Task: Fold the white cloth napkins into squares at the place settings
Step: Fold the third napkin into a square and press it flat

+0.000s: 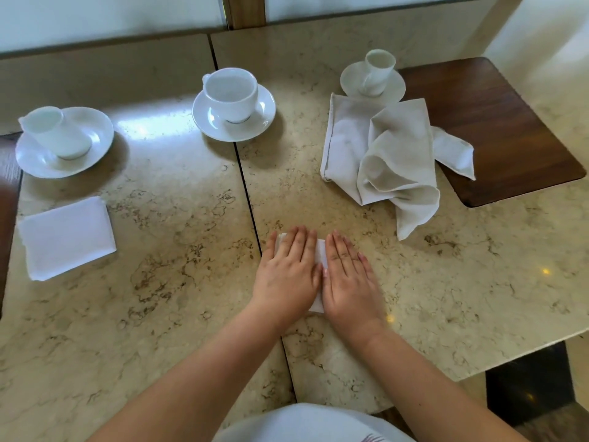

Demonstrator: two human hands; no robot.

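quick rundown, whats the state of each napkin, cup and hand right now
left hand: flat, pressing on the middle napkin
right hand: flat, pressing on the same napkin
middle napkin: folded, mostly hidden under both hands
left napkin: folded square, lying flat
right napkins: loose, rumpled pile
middle cup: upright on its saucer
left cup: tipped on its saucer
right cup: tipped on its saucer

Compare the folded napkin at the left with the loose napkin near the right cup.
The folded napkin lies flat as a neat square; the loose napkin is rumpled and partly unfolded. The folded napkin looks bright white; the loose napkin looks greyer. The loose napkin spreads wider. Both rest on the table, untouched.
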